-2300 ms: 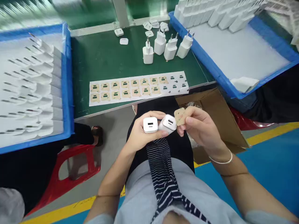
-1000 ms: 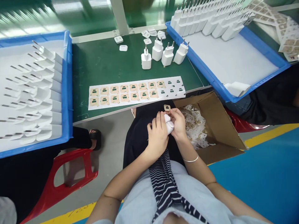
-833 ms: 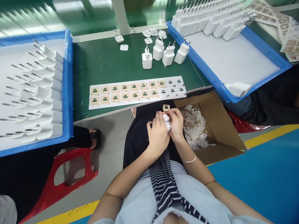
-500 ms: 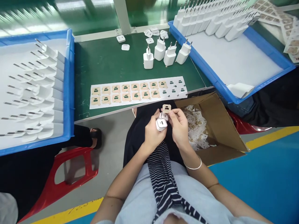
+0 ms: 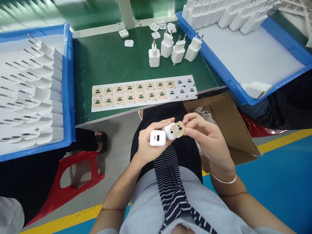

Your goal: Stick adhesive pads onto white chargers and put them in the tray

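Wrapped around two white plug chargers, my left hand (image 5: pixel 146 141) keeps their port ends turned up. The nearer charger (image 5: pixel 154 142) shows two port openings. Beside it, the second charger (image 5: pixel 168 131) is partly covered by a tan adhesive sticker (image 5: pixel 179 129) with cutouts. Thumb and fingers of my right hand (image 5: pixel 209 135) pinch that sticker by its right edge, over the second charger's end; whether it touches cannot be made out. On the table lies a white backing sheet (image 5: pixel 143 103) with two rows of similar stickers, its right end bare of them.
Several chargers (image 5: pixel 154 58) stand prongs-up on the green table (image 5: pixel 109 61), with small white plates (image 5: pixel 129 43) behind. Blue trays of chargers flank it, left (image 5: pixel 69 81) and right (image 5: pixel 214 61). A cardboard box (image 5: pixel 236 126) with scraps sits below right. Seated people are on both sides.
My hands have come closer to my body and spread apart slightly. The sticker has moved down onto or just over the second charger's end. The camera view has shifted a little.
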Demonstrator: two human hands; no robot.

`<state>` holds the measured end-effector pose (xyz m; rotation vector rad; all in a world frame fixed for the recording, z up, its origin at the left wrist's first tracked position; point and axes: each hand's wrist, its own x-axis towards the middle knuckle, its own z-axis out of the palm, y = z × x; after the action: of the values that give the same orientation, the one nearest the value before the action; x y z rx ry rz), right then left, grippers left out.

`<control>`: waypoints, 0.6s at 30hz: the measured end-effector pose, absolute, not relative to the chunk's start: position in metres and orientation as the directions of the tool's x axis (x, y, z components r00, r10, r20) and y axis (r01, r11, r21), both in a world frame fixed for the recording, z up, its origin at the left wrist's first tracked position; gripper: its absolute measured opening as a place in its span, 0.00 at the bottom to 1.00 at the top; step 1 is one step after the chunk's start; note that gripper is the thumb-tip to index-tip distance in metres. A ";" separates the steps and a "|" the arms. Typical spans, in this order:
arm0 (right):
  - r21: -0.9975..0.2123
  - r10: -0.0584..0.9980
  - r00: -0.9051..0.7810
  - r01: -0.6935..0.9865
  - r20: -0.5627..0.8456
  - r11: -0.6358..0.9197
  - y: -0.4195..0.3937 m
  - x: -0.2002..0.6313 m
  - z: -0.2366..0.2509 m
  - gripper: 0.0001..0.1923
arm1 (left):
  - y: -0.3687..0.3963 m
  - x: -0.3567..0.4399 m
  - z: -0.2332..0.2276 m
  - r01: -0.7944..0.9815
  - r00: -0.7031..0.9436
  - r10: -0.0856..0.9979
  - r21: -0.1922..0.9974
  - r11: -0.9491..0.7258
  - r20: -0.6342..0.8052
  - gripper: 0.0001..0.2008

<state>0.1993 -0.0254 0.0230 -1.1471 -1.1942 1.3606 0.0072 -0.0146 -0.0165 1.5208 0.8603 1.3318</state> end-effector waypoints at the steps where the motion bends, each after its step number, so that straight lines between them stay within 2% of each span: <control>1: -0.997 0.993 -0.110 -0.061 -0.047 -0.054 -0.027 0.198 0.024 0.06 | -0.015 0.006 -0.014 -0.061 0.175 0.920 0.936 -0.346 0.351 0.22; 6: -0.996 0.992 -0.123 -0.082 -0.008 -0.018 -0.033 0.188 0.026 0.06 | -0.016 0.005 -0.013 -0.091 0.183 0.899 0.917 -0.387 0.398 0.22; 18: -0.992 0.994 -0.106 -0.129 0.020 0.006 -0.034 0.185 0.026 0.06 | -0.017 0.004 -0.010 -0.113 0.198 0.901 0.922 -0.371 0.387 0.24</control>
<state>0.1851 -0.0343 0.0260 -1.0510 -1.1965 1.3357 0.0039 -0.0172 -0.0098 1.5261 0.7798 1.3472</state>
